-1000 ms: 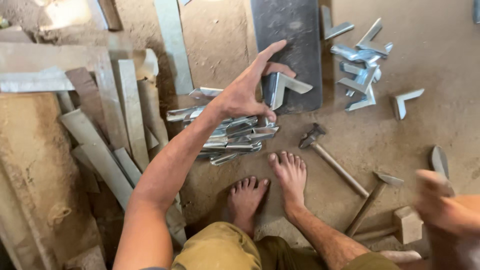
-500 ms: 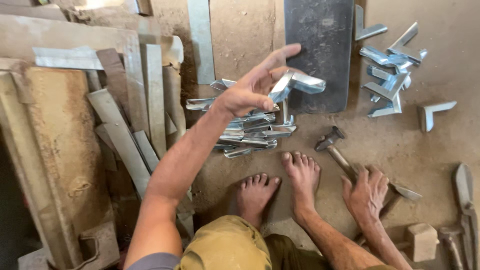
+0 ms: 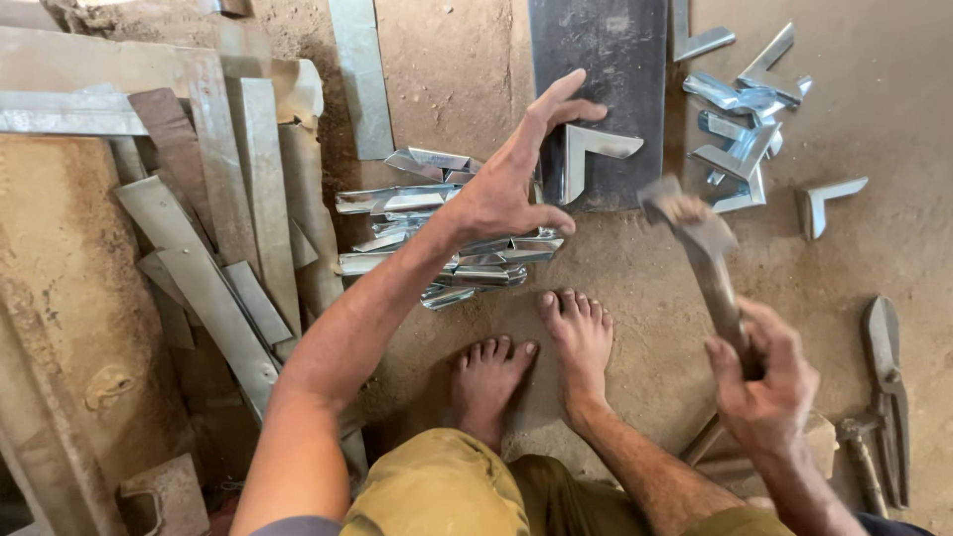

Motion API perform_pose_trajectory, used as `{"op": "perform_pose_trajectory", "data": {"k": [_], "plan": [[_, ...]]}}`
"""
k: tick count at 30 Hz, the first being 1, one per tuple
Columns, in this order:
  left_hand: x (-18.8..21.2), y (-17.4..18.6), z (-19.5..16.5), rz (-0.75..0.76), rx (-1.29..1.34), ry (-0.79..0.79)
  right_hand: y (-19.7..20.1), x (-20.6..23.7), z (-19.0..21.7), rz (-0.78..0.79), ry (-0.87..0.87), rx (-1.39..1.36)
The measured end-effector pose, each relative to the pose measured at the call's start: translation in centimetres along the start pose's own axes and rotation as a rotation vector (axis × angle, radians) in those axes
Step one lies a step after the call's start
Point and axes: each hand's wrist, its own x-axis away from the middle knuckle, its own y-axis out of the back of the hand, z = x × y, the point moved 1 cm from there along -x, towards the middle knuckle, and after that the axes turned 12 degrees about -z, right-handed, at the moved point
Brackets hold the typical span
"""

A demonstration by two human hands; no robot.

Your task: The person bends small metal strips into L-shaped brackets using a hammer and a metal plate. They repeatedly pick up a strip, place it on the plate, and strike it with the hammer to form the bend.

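My left hand (image 3: 516, 179) reaches forward and holds a shiny bent metal angle piece (image 3: 588, 151) against a dark steel plate (image 3: 606, 69) lying on the dirt floor. My right hand (image 3: 759, 372) grips the wooden handle of a hammer (image 3: 695, 238), raised above the floor with its head near the plate's front edge. Under my left wrist lies a pile of folded metal strips (image 3: 437, 233). My bare feet (image 3: 536, 362) rest on the ground just behind that pile.
Several finished angle pieces (image 3: 745, 119) lie right of the plate, one more (image 3: 824, 203) apart. Tin snips (image 3: 884, 397) lie at the far right. Long metal strips and rusty sheets (image 3: 199, 199) are stacked on the left. A wooden block sits behind my right hand.
My right hand has picked the hammer up off the floor and raised it toward the plate. My left hand stays on the angle piece.
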Motion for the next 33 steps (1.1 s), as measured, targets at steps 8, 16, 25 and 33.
{"op": "perform_pose_trajectory", "data": {"k": [8,16,25,33], "plan": [[-1.1,0.8,0.9,0.074,0.118,0.137,-1.3,-7.4,11.5,0.074,0.304,0.039],[-1.4,1.4,0.9,0.091,0.018,0.128,-2.1,-8.1,11.4,0.106,0.269,0.100],[8.6,-3.5,-2.7,-0.478,0.173,0.552,0.4,-4.8,7.3,0.061,0.135,-0.010],[7.6,-6.7,0.8,-0.553,0.147,0.183,-0.1,-2.5,9.9,0.123,0.382,0.005]]}}
